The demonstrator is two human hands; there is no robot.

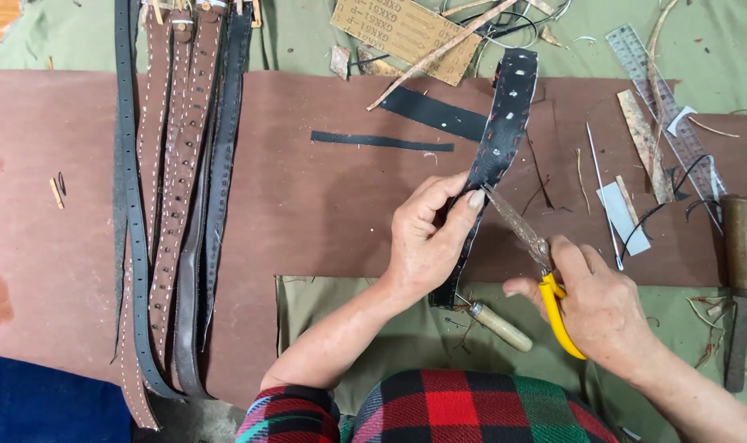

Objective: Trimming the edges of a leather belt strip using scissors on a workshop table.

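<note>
My left hand pinches a black leather strap with stitch holes, holding it at its middle against the brown work board. My right hand grips yellow-handled pliers; their worn metal jaws meet the strap's edge right at my left thumb. A wooden-handled awl lies on the green cloth just below the strap's lower end.
Several brown and black stitched straps lie side by side at the left. Black leather offcuts, a clear ruler, a cardboard piece, scraps and thread litter the top right. A wooden-handled tool lies at the right edge.
</note>
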